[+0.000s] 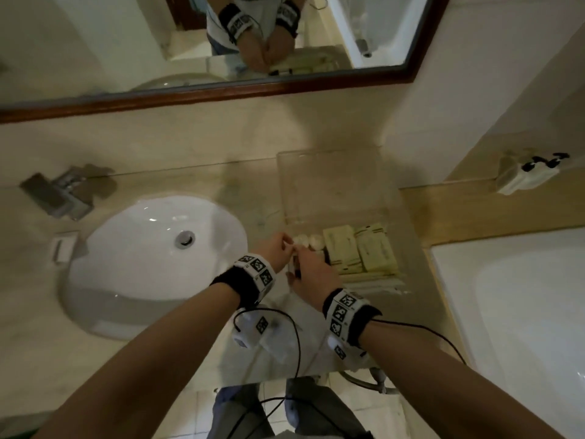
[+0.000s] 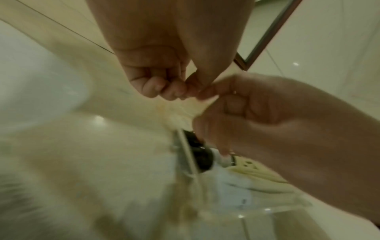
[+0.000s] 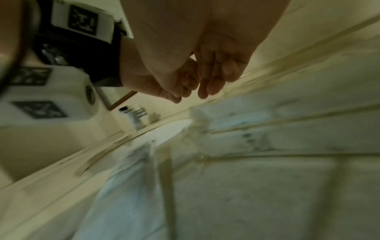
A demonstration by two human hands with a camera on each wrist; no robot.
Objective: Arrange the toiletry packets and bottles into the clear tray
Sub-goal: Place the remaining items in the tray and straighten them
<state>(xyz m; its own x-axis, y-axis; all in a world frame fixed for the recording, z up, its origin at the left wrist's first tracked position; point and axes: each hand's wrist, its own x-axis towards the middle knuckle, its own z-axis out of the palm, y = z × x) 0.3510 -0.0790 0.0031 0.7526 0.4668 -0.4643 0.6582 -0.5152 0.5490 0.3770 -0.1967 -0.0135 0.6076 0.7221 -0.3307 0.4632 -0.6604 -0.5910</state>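
The clear tray [image 1: 335, 185] stands on the counter to the right of the sink. Its near half holds yellow packets [image 1: 345, 248], long pale packets [image 1: 373, 282], white round items [image 1: 308, 240] and black-capped bottles [image 2: 198, 154]. Both hands meet at the tray's near left corner. My left hand [image 1: 286, 245] has its fingers curled and pinches a pale crinkled packet [image 2: 185, 110] just above that corner. My right hand [image 1: 300, 261] lies over the bottles. Its fingers [image 3: 213, 81] are nearly straight and reach down to the bottles, and it touches the same packet. The wrist views are blurred.
A white sink [image 1: 142, 248] with a chrome tap [image 1: 63, 194] lies to the left. A wood-framed mirror [image 1: 221, 99] runs along the back wall. A white bathtub [image 1: 522, 296] is at the right. The tray's far half holds nothing.
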